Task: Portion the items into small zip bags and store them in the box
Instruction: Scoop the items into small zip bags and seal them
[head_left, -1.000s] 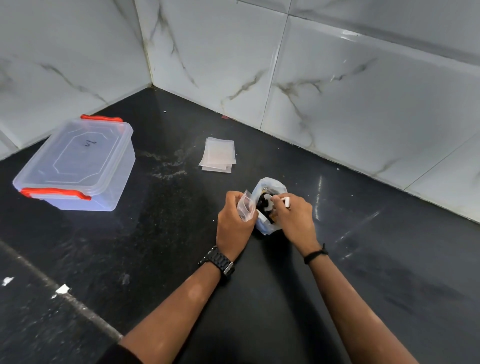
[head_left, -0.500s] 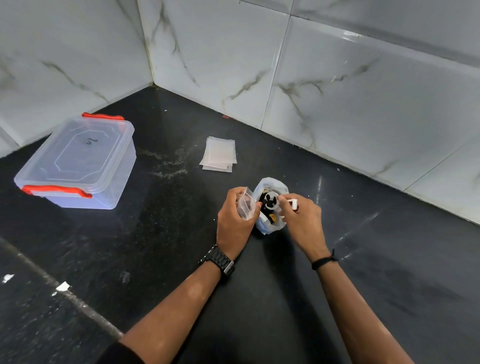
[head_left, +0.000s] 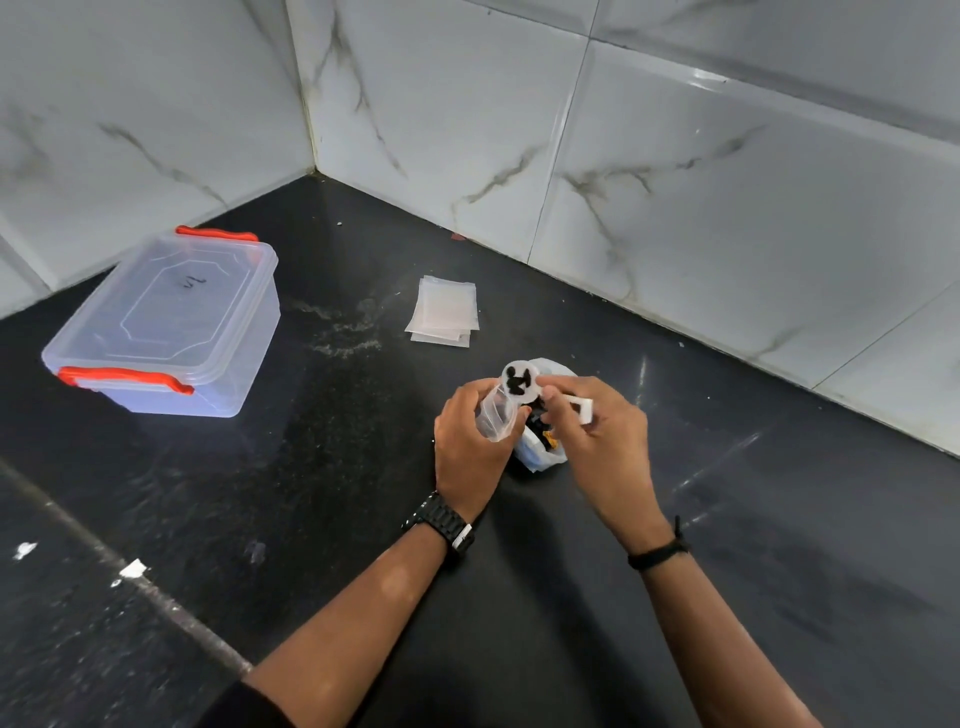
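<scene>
1. Head view, nearest first: two bare forearms reach over the black counter (head_left: 727, 571); a dark watch (head_left: 441, 522) sits on the left wrist and a thin black band (head_left: 657, 555) on the right.
2. Left hand (head_left: 470, 447) is curled round a small zip bag (head_left: 496, 415), clear and crumpled, pinching it with its mouth turned toward the right hand.
3. Right hand (head_left: 597, 441) has its fingers curled; its fingertips pinch a round white piece with black shapes on it (head_left: 519, 387) just above the small bag's mouth, and a white angular piece (head_left: 582, 405) sticks out from between its fingers.
4. Between and just behind the hands a larger clear plastic bag (head_left: 545, 457) rests on the counter, roughly mid-counter; inside it show dark, white and orange small items (head_left: 543, 439), too jumbled to tell apart.
5. Farther back, toward the wall edge of the counter, a small stack of flat empty zip bags (head_left: 444, 309) lies well apart from the hands.
6. Near the counter's left edge stands a clear storage box (head_left: 166, 322) with red latches, lid on, a dark scribble on the lid; nothing shows plainly inside it.
7. White marbled wall tiles (head_left: 675, 156) rise behind the counter and meet in the far corner.
</scene>
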